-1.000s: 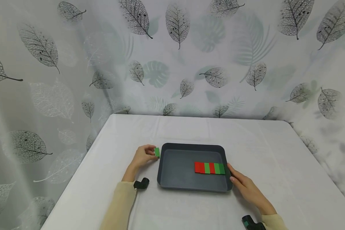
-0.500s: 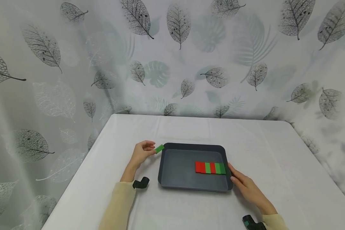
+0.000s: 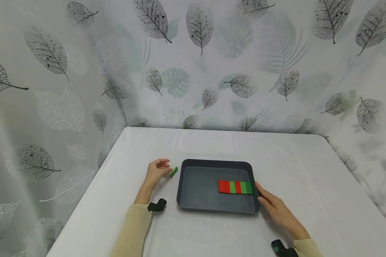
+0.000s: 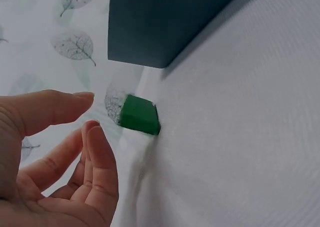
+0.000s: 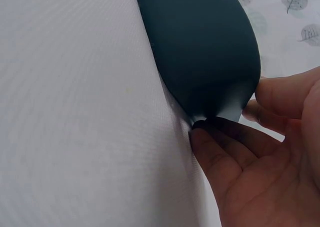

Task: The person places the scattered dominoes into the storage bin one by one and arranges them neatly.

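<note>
In the head view my left hand (image 3: 156, 172) is just left of the dark grey tray (image 3: 196, 200). A small green block (image 3: 173, 172) stands tilted beside its fingertips. The left wrist view shows a gap between thumb (image 4: 60, 107) and fingers, and the green block (image 4: 139, 115) lies beyond the fingertips, apart from them. My right hand (image 3: 278, 210) holds the tray at its right side; in the right wrist view, thumb and fingers (image 5: 215, 159) meet the tray's outer wall (image 5: 200, 42). Inside the tray lies a row of red and green blocks (image 3: 235, 187), joined side by side.
A white cloth covers the table (image 3: 218, 235) around the tray. Leaf-patterned curtains (image 3: 193, 64) hang behind and at the sides. Each wrist wears a black camera (image 3: 157, 205).
The green block swung up toward the tray's corner between the left fingers, then came back down to the left. The left fingers have let go of it. The right hand stays at the tray.
</note>
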Tool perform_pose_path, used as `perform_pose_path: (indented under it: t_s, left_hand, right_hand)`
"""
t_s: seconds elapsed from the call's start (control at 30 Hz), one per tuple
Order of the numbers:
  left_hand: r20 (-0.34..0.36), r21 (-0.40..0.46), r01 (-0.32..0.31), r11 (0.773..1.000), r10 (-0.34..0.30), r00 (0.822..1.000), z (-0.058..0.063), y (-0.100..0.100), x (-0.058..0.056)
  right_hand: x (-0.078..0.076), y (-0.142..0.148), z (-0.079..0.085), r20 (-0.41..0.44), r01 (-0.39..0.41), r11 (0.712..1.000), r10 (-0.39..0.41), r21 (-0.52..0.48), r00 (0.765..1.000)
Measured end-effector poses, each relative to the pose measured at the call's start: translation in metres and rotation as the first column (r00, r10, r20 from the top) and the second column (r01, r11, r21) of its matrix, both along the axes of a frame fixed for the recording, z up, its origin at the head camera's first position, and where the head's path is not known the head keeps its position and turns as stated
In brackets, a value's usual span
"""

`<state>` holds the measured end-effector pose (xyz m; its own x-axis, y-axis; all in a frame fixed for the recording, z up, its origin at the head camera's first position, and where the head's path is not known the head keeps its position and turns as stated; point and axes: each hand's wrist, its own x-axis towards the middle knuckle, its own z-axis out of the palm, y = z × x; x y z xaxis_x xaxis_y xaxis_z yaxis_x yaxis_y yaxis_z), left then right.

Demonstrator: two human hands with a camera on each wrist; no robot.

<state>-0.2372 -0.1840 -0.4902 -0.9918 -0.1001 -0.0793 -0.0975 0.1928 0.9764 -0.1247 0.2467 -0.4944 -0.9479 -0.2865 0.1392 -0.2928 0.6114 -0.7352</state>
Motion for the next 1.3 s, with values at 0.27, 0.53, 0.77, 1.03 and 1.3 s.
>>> perform_pose_path:
  t_s: [0.27,0.53,0.77,1.03,1.3]
  left_hand:
    - [-0.001,-0.068,0.025,0.997,-0.025,1.0,-0.004,-0.002,-0.001]
    - [0.004,-0.111,0.134,0.985,-0.134,0.991,-0.004,-0.009,-0.002]
    - [0.028,-0.154,0.27,0.95,-0.269,0.963,-0.002,-0.015,-0.006]
    - [0.078,-0.202,0.416,0.887,-0.409,0.909,0.006,-0.011,-0.011]
    - [0.109,-0.248,0.469,0.848,-0.457,0.883,0.006,-0.009,-0.015]
  right_hand:
    - [0.001,0.0,0.0,-0.02,-0.005,1.0,0.005,-0.014,1.0]
    - [0.0,-0.001,0.0,-0.011,-0.01,0.999,0.009,-0.031,1.0]
    - [0.0,-0.001,0.001,0.01,0.009,1.0,-0.009,-0.012,1.0]
    - [0.001,-0.001,0.002,-0.002,0.001,1.0,-0.001,-0.024,1.0]
    - [0.0,0.001,-0.005,0.002,-0.025,0.998,0.025,-0.049,1.0]
